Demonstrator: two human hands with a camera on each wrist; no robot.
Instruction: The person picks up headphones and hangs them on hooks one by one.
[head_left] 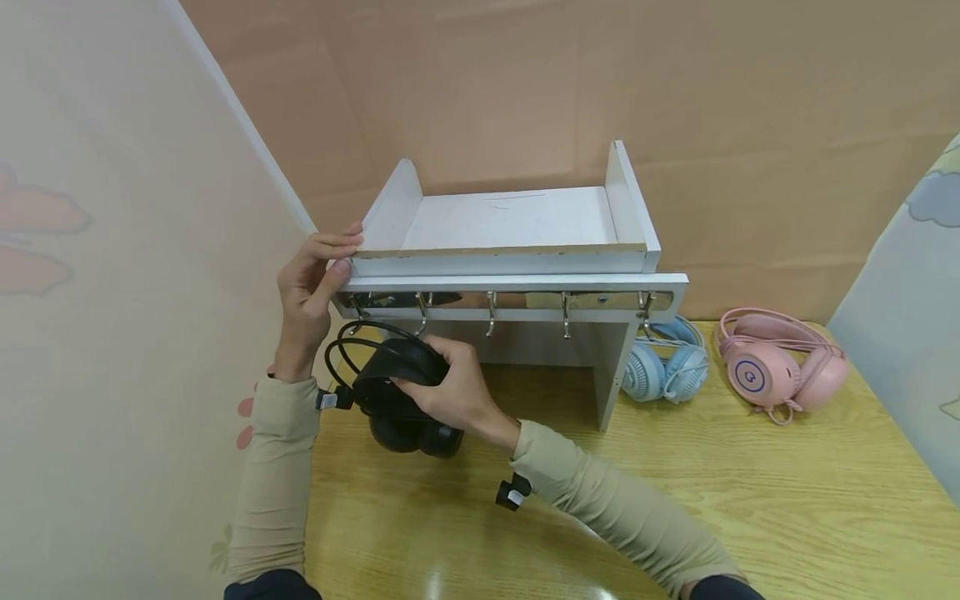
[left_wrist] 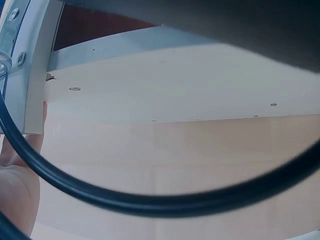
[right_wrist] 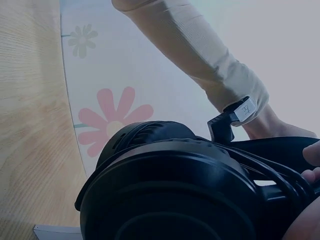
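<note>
Black headphones (head_left: pixel 401 371) hang from my right hand (head_left: pixel 453 387), whose fingers and thumb grip the headband; in the right wrist view an ear cup (right_wrist: pixel 170 195) fills the lower middle. Their looped cable (left_wrist: pixel 165 202) crosses the left wrist view. The headphones are just in front of the leftmost hooks (head_left: pixel 422 312) of a white shelf (head_left: pixel 510 265); whether they touch a hook cannot be told. My left hand (head_left: pixel 306 292) holds the shelf's left end, thumb at the front and fingers on the side panel.
Blue headphones (head_left: pixel 666 367) lie on the wooden table (head_left: pixel 675 475) beside the shelf's right leg. Pink headphones (head_left: pixel 780 367) are farther right. A wall with printed flowers (right_wrist: pixel 115 117) stands close on the left, and a brown backdrop (head_left: pixel 525 83) rises behind the shelf.
</note>
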